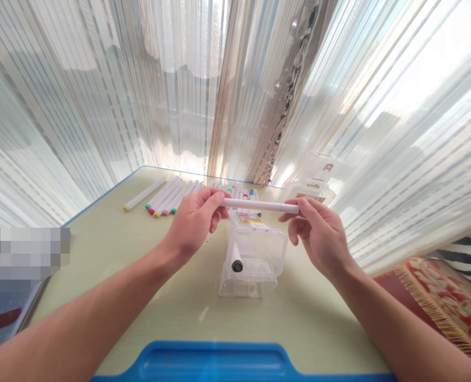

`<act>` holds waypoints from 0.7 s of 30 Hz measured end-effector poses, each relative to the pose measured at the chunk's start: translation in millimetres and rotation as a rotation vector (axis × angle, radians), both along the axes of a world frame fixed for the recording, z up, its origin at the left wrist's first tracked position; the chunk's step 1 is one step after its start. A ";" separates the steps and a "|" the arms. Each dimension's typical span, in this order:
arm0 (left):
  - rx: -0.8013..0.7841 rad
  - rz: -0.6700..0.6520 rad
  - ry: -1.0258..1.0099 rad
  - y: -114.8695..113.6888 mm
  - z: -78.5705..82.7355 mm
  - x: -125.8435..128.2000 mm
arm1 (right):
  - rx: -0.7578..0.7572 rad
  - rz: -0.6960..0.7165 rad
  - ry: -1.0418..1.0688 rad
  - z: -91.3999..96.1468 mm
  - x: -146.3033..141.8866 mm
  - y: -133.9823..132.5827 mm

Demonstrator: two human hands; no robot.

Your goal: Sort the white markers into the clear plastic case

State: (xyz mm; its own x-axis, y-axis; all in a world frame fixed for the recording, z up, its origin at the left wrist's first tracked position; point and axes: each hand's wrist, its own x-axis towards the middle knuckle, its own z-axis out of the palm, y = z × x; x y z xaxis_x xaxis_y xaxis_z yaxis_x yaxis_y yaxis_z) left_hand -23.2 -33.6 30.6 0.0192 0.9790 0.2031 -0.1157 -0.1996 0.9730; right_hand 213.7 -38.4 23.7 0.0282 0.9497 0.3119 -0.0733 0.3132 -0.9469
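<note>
A white marker [255, 204] is held level above the table between both hands. My left hand [198, 215] pinches its left end with thumb and fingers. At the other end, my right hand [321, 231] grips the tip, where a dark bit shows at the fingers. Below the marker stands a clear plastic case [259, 249], its open end facing me. Inside the case lies another white marker with a black end [237, 264]. A colourful label [251, 218] is on top of the case.
Several white markers with coloured ends [172, 199] lie in a row at the back left; more lie behind my hands. A clear plastic lid-like piece [315, 183] stands at the back right. The green table [112, 254] has a blue rim [215, 361]. Striped curtains [172, 95] hang behind.
</note>
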 end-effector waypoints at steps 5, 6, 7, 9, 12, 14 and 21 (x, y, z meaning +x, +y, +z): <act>-0.006 0.014 0.002 -1.5 1.2 0.2 | -0.010 -0.008 -0.008 1.7 -0.4 0.4; -0.007 0.016 0.005 -1.6 1.4 0.2 | -0.009 -0.011 -0.005 1.8 -0.6 0.3; -0.009 0.019 0.008 -1.7 1.6 0.2 | -0.007 -0.012 -0.002 1.8 -0.6 0.3; -0.012 0.022 0.011 -1.6 1.9 0.2 | -0.001 -0.010 0.008 1.6 -0.8 0.0; -0.014 0.027 0.013 -0.9 2.1 0.3 | 0.005 -0.005 0.019 1.8 -0.8 -0.4; -0.013 0.029 0.015 -0.6 2.0 0.2 | 0.008 -0.004 0.025 2.1 -0.8 -0.7; -0.010 0.030 0.031 -1.6 1.3 -0.6 | 0.017 0.001 0.021 2.7 -0.9 -1.0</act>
State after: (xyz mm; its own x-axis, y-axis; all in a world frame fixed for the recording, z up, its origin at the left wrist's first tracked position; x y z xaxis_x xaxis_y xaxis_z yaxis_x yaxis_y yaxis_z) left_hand -23.8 -35.2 31.9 -0.0038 0.9811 0.1933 -0.0796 -0.1930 0.9780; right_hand 212.7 -39.5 26.4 0.0343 0.9441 0.3277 -0.0936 0.3295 -0.9395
